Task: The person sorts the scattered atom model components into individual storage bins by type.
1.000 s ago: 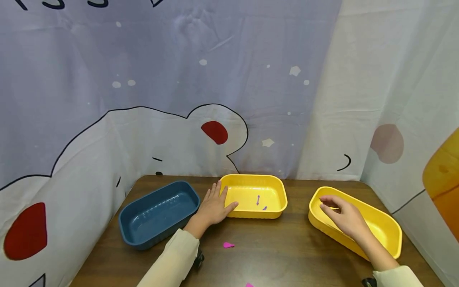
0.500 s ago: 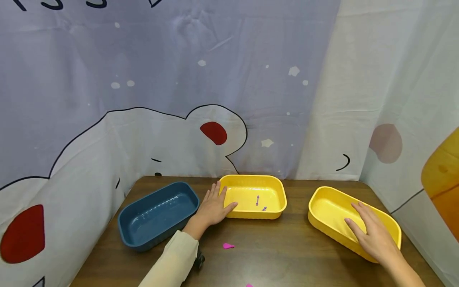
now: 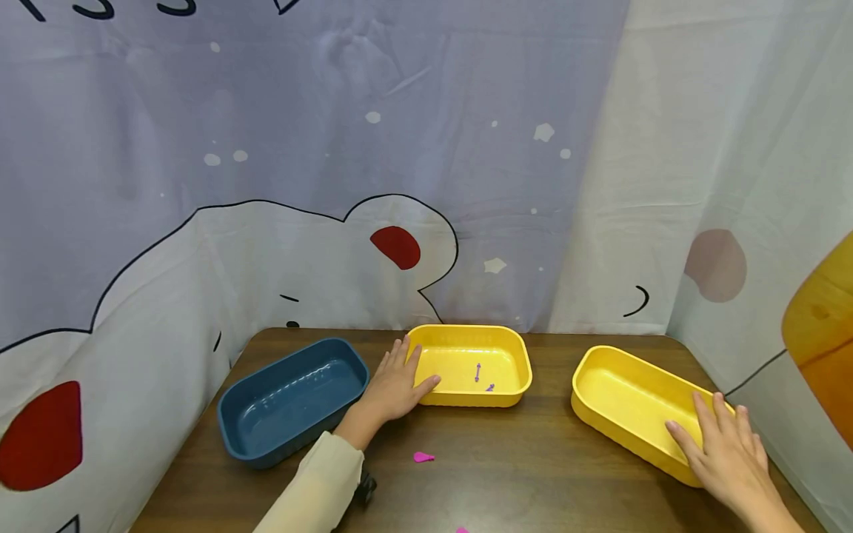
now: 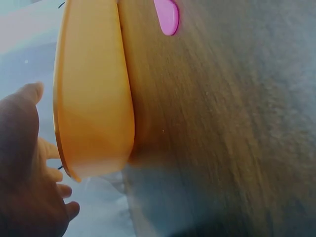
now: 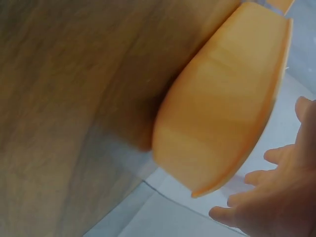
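Note:
My left hand (image 3: 393,385) lies with spread fingers at the left rim of the middle yellow tray (image 3: 518,400). Inside that tray are two small purple pieces (image 3: 477,372), too small to make out in detail. On the right, my right hand (image 3: 729,451) is over the near right end of a second yellow tray (image 3: 620,414), its fingers extended and nothing between them. In the right wrist view, the fingers (image 5: 261,177) stand beside that tray's rim. A pink spoon-shaped piece (image 3: 423,457) lies on the table before the middle tray.
A dark blue tray (image 3: 293,400) stands at the left of the wooden table (image 3: 533,459), beside my left forearm. Another pink piece (image 3: 463,530) shows at the bottom edge of the head view. Printed cloth (image 3: 320,266) hangs behind and at the sides.
My right hand has moved right and nearer, from over the right tray's far left part to its near right end, and its fingers have straightened. The left hand stays at the middle tray.

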`<move>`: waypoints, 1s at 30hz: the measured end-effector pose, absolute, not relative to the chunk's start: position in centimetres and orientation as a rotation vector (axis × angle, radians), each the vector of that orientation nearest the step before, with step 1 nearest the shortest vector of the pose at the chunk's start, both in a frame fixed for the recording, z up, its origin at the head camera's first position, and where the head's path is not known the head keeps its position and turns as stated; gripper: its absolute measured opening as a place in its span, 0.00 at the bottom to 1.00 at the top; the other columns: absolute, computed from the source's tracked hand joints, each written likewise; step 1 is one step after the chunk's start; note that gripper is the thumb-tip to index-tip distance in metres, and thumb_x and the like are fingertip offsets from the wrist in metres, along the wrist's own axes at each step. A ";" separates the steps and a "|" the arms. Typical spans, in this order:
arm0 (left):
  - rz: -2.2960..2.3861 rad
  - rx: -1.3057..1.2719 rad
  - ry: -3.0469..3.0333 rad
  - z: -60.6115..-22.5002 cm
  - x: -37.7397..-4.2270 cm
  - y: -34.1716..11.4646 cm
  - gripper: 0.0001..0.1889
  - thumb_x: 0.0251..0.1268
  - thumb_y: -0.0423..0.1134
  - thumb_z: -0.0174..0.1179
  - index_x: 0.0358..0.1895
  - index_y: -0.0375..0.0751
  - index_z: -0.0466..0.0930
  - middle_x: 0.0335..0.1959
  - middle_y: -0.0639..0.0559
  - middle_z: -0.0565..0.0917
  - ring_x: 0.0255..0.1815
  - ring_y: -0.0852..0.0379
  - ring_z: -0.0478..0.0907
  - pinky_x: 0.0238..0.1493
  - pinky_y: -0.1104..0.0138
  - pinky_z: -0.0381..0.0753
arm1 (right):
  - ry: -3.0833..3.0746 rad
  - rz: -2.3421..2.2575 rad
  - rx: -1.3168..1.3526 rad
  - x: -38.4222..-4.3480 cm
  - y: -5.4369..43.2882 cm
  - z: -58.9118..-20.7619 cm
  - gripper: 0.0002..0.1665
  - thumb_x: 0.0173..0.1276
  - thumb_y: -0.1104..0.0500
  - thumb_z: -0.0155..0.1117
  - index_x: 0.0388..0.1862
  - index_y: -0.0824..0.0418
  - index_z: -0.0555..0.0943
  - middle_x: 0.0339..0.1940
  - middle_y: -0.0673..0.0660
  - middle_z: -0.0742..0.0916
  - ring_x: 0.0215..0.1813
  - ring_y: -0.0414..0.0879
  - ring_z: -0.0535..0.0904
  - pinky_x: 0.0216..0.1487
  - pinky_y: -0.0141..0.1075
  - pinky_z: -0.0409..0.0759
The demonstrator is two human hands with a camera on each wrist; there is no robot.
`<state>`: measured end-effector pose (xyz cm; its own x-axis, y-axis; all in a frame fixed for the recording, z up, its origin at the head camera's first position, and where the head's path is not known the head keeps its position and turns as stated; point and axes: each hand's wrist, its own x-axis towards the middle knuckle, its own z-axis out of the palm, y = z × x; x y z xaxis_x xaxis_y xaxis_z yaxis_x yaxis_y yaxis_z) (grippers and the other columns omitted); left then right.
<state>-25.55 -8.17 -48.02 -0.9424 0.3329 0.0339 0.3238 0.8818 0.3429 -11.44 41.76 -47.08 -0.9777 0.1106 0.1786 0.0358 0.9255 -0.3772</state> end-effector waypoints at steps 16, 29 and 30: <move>0.538 0.774 3.020 -46.5 -22.2 -9.1 0.46 0.72 0.72 0.41 0.81 0.41 0.55 0.83 0.44 0.50 0.84 0.46 0.43 0.80 0.48 0.51 | -3.066 0.604 -0.249 -11.1 44.0 -48.7 0.55 0.80 0.31 0.37 0.80 0.73 0.37 0.73 0.86 0.36 0.71 0.86 0.23 0.58 0.83 0.40; 0.533 0.907 3.024 -46.5 -19.7 -10.5 0.44 0.74 0.69 0.44 0.81 0.42 0.56 0.83 0.48 0.52 0.84 0.47 0.45 0.78 0.47 0.56 | -3.088 0.638 -0.300 -11.2 44.3 -49.2 0.57 0.79 0.29 0.36 0.78 0.76 0.36 0.69 0.88 0.29 0.69 0.85 0.20 0.62 0.82 0.37; 0.525 0.924 3.028 -46.6 -19.5 -10.6 0.43 0.74 0.69 0.44 0.80 0.41 0.57 0.83 0.47 0.53 0.84 0.46 0.46 0.78 0.47 0.57 | -3.087 0.628 -0.305 -11.2 44.3 -49.2 0.58 0.79 0.29 0.36 0.78 0.76 0.36 0.69 0.88 0.30 0.69 0.85 0.20 0.61 0.82 0.38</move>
